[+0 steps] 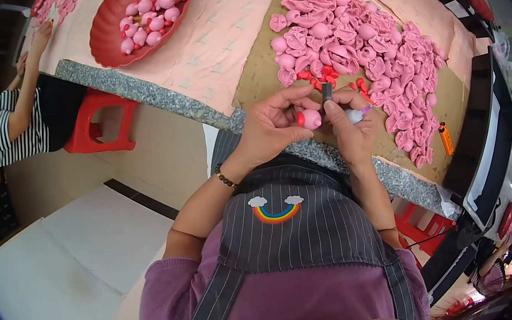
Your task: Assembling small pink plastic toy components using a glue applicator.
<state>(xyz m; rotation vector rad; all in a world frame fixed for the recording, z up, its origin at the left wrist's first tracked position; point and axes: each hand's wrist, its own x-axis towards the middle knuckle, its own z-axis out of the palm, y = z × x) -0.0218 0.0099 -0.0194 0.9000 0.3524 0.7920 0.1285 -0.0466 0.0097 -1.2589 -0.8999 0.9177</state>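
My left hand (260,129) pinches a small pink rounded toy piece (310,119) with a red part at its left side. Close beside it, my right hand (356,140) is closed around a small white bottle (353,116) with a purple tip. The same hand grips a small dark grey flat piece (327,92) between thumb and finger. Small red pieces (325,74) lie on the board just beyond my hands. A big heap of pink moulded pieces (349,33), some frilly and some round, spreads behind and to the right of them.
A red scalloped bowl (107,50) at the far left holds pink-and-red pieces. An orange lighter (446,138) lies on the brown board (267,72) at right. The stone table edge (152,96) runs before me. Another person in stripes (9,129) works by a red stool (104,121).
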